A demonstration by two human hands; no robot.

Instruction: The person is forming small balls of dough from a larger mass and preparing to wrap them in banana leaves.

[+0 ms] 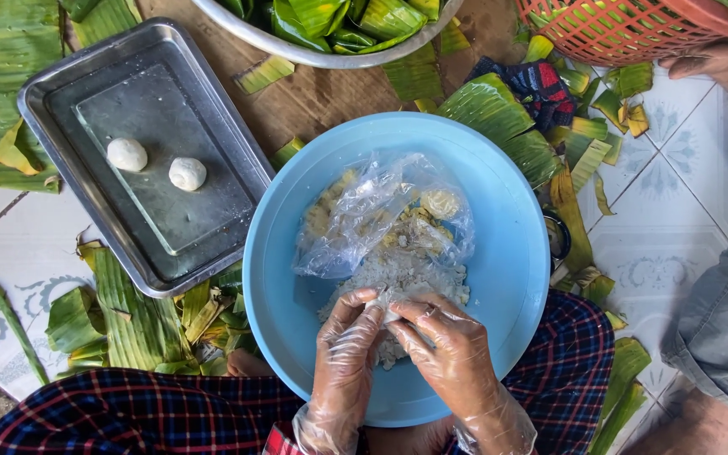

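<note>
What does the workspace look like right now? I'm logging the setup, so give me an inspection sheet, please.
Surface: patterned floor tiles, partly covered by brown board.
Job's things: blue bowl on the lap, holding crumbly white mixture and a clear plastic bag; metal tray with two white dough balls.
Clutter: banana-leaf strips scattered around; dark checked cloth.
Grippers: left hand and right hand, both in clear gloves, pinch a white lump together.
Cables: nothing seen.
Surroundings: metal basin of folded leaves, orange basket, another person's foot and grey trouser leg.
</note>
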